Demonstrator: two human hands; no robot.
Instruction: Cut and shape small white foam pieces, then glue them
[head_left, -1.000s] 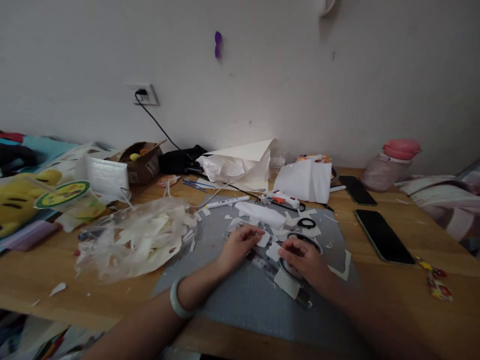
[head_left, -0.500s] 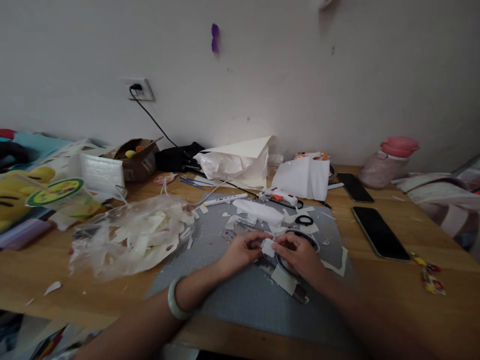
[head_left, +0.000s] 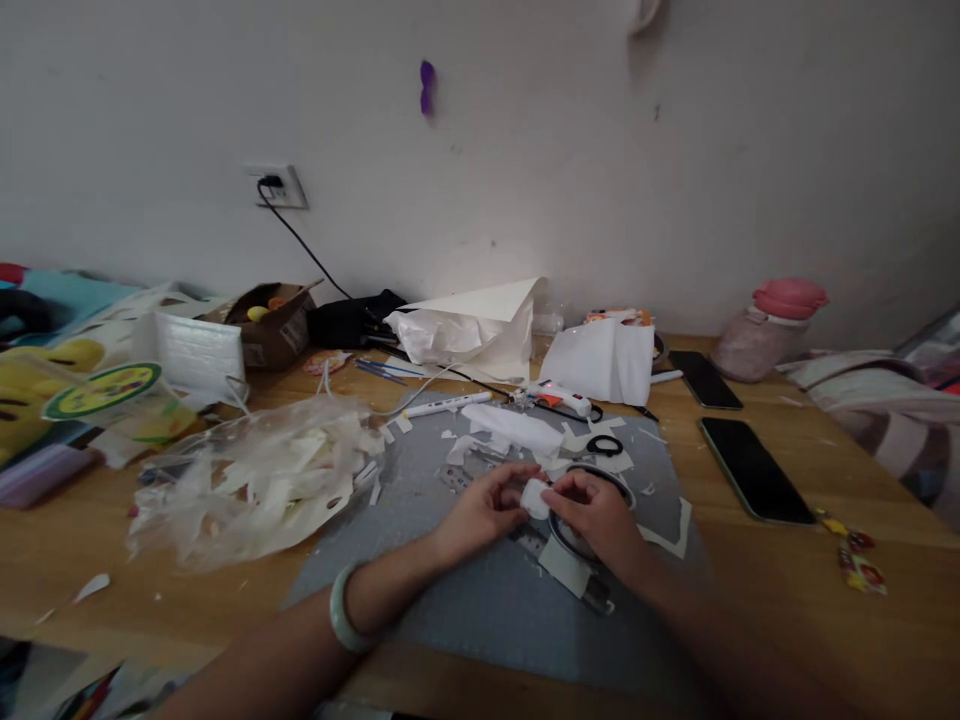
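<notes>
Small white piece held up between left hand and right hand, over grey mat; grip narrow, fingertips of both pinching its edges. Looks paper-light, likely creases easily; best taken gently by opposite edges

From here I see a pale green bangle around the left forearm, a thick, smooth, rounded ring. The right forearm looks bare, darkening toward the elbow; left hand and right hand are gloveless.
</notes>
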